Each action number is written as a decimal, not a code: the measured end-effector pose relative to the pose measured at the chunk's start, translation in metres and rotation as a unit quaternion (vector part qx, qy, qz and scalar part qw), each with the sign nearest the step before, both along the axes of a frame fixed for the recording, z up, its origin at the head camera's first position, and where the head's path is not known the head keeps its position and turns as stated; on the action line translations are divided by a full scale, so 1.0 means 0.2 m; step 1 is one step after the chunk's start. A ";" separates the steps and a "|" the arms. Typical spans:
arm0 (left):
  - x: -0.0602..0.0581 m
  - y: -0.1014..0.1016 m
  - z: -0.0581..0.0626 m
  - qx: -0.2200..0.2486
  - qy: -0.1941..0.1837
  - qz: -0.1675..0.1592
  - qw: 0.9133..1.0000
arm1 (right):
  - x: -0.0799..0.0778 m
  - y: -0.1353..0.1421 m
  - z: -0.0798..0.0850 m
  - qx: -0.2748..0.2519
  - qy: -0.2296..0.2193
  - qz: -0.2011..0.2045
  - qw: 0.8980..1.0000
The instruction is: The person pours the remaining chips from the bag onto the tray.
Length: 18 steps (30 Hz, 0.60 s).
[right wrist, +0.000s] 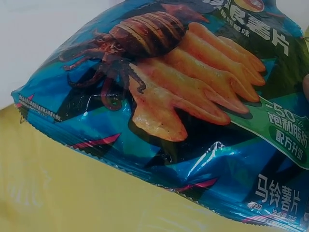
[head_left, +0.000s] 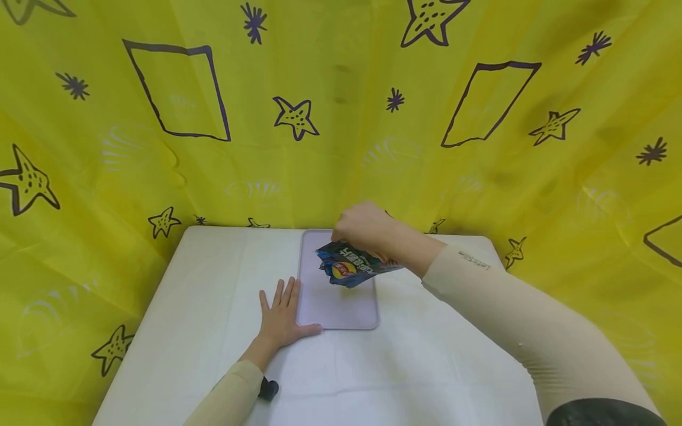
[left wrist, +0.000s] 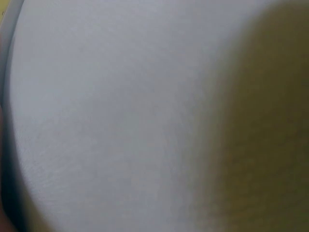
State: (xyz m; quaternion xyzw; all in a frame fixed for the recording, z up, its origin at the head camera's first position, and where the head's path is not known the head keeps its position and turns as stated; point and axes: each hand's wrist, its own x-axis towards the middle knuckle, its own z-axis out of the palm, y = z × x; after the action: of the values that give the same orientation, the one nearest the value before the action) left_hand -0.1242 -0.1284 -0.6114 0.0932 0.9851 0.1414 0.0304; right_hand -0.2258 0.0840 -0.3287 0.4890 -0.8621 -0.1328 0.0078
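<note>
My right hand [head_left: 364, 226] grips a blue and dark chip bag [head_left: 351, 267] above the pale lilac tray [head_left: 341, 310]. Its crumpled end points left, over the tray's upper half. Close up in the right wrist view, the bag [right wrist: 159, 101] shows a printed squid, wavy potato chips and a serrated sealed edge; most of the hand is out of that view. Spread flat on the table, my left hand [head_left: 281, 319] lies along the tray's left side, its thumb reaching the near left corner. In the left wrist view only white cloth and a blurred dark shape appear.
A white-covered table [head_left: 437, 355] carries the tray near its far edge. Behind it hangs a yellow curtain [head_left: 341, 165] with drawn stars and frames. A small black object [head_left: 269, 389] shows beside my left wrist.
</note>
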 end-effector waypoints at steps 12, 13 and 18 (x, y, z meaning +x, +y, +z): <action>0.00 0.00 -0.01 -0.008 -0.013 0.001 1.000 | 0.02 -0.09 0.03 0.027 0.028 0.022 0.999; 0.00 0.00 -0.01 -0.007 -0.012 0.000 1.000 | 0.02 -0.09 0.03 0.027 0.034 0.026 0.999; 0.00 -0.01 -0.01 -0.001 -0.010 0.000 1.000 | 0.02 -0.11 0.04 0.036 0.051 0.044 0.997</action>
State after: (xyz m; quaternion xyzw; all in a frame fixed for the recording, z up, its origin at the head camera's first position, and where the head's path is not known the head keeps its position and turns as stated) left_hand -0.1251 -0.1295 -0.6126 0.0913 0.9849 0.1414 0.0403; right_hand -0.2216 0.0610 -0.3202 0.5188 -0.8330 -0.1879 0.0405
